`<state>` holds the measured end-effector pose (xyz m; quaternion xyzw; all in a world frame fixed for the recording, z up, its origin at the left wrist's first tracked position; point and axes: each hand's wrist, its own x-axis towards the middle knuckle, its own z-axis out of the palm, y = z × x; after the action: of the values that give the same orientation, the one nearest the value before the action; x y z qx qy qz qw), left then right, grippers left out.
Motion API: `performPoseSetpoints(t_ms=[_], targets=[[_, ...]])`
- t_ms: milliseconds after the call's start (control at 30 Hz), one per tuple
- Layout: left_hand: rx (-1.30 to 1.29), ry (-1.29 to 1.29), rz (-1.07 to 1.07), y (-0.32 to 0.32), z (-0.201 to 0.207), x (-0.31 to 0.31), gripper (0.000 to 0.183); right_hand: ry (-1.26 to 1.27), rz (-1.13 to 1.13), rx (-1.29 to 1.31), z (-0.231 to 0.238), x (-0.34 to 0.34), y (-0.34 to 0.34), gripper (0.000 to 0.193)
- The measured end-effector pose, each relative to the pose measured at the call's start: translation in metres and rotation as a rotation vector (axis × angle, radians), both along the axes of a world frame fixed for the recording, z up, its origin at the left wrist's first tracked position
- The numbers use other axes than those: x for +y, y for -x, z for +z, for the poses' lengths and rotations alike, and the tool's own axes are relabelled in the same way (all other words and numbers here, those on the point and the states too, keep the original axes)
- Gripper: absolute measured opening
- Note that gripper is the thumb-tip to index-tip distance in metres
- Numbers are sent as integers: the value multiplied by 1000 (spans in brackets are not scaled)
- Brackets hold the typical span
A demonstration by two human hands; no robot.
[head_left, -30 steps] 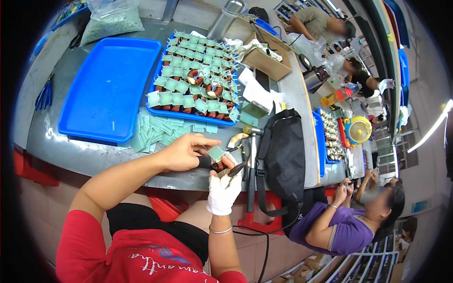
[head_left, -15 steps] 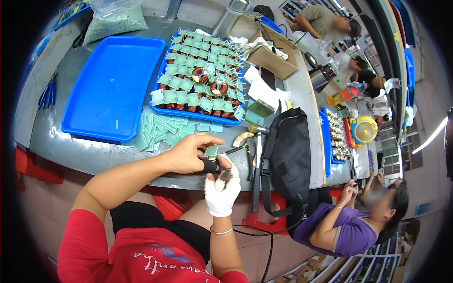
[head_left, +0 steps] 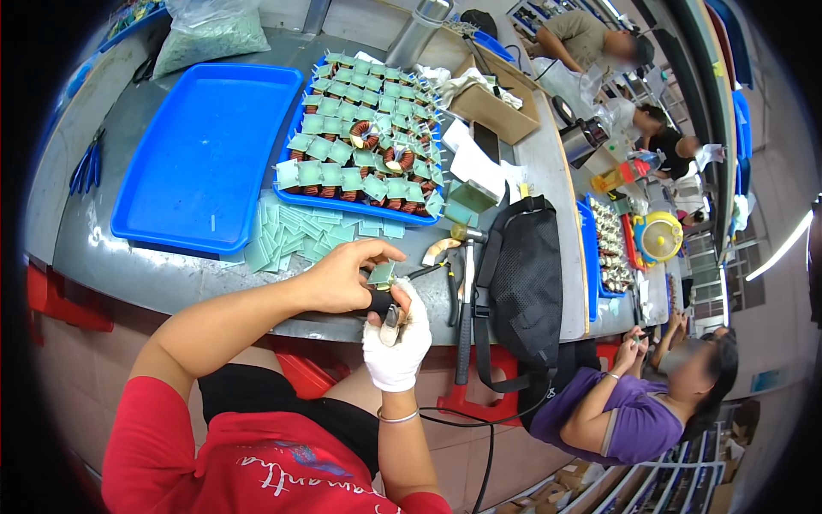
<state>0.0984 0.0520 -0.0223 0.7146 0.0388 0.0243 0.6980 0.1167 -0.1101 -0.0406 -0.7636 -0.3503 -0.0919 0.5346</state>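
Note:
My left hand (head_left: 347,276), with a black wrap on one finger, grips a coil with a square green plate (head_left: 382,274) on top. The fingers hide most of the coil. My right hand (head_left: 398,343) wears a white glove with bare fingertips and is closed just below the plate, close to the left fingers. A small greyish metallic piece (head_left: 391,327) shows between its fingers, too covered to name. Beyond the hands, loose green plates (head_left: 295,231) lie heaped on the metal table. Behind them, a blue tray (head_left: 360,207) holds rows of copper-wound coils topped with green plates.
Another blue tray (head_left: 193,163) stands at the left, near blue-handled pliers (head_left: 86,170). To the right lie a hammer (head_left: 467,308), more pliers (head_left: 452,291) and a black bag (head_left: 527,274). A bag of green pieces (head_left: 210,38) sits at the back; a co-worker in purple (head_left: 629,411) sits at right.
My right hand has shifted slightly left and its fingers have curled in, showing the metallic piece. The green plate has tilted a little; my left hand has barely moved.

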Motion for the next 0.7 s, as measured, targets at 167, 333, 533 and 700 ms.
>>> performPoseSetpoints(t_ms=[167,333,533,700], targets=[[44,-1,-8,1,7,-1,60,-175,26,276,0,-3,1,44],[-17,-27,22,2,6,-3,56,-132,35,339,4,-8,0,47],[-12,-53,16,0,9,-4,55,-162,34,346,8,-8,-1,46],[-18,-67,14,0,8,-4,55,-159,16,356,15,-8,-2,46]])
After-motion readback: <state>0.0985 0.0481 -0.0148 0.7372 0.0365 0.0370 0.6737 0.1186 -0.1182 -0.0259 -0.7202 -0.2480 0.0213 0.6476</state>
